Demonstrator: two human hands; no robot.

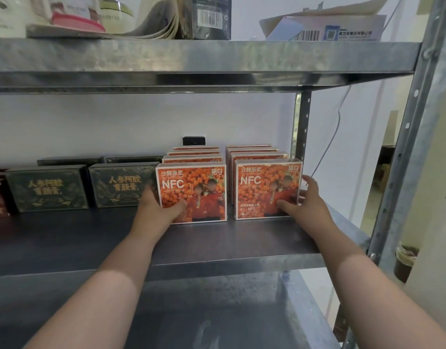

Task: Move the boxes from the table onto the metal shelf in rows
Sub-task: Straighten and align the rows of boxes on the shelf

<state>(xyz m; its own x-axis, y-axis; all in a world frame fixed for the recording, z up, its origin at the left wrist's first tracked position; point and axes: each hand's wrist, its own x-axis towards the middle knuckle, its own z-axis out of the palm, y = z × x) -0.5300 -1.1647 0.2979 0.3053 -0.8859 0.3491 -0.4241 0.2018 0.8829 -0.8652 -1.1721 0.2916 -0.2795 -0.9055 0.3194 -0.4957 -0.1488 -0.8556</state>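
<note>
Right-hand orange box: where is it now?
Head view, right of centre: right-hand orange box stands on the metal shelf, fronting the right row, gripped by the right hand.

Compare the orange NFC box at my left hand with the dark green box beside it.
The orange NFC box is bright, nearly square and taller; the dark green box is wider than tall with gold lettering. The left hand grips the orange box; the green one is unheld. Both stand upright, facing out, on the same metal shelf.
</note>
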